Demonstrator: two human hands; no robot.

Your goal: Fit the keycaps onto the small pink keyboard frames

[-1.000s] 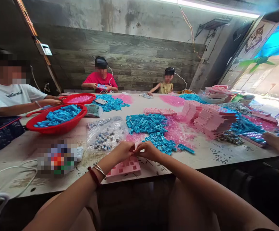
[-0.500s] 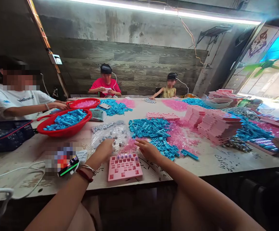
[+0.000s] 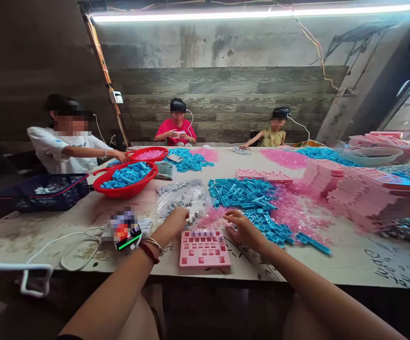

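Observation:
My left hand (image 3: 177, 222) is at the near edge of a clear plastic bag (image 3: 187, 200) with small metallic pieces on it. Its fingers are bent together, and whatever they may hold is hidden. To the right, my right hand (image 3: 243, 227) hovers by a small heap of clear pink pieces (image 3: 212, 218), fingers curved and thumb apart, nothing visible between them. Between my wrists lies a pink tray (image 3: 205, 259) with rows of square and oblong recesses. Small clear pieces sit along its far row and at its right side.
Blue oblong parts (image 3: 238, 192) and pink pieces (image 3: 289, 208) are heaped beyond my right hand. Stacked pink trays (image 3: 363, 193) stand at right. At left are a red basin (image 3: 125, 191), a dark basket (image 3: 52, 191) and a phone (image 3: 129, 238) with cables. Three people sit across the table.
The view has turned left, so things appear further right. My right hand has drawn back slightly from the pink pieces, its fingers more curled. My left hand stays by the bag.

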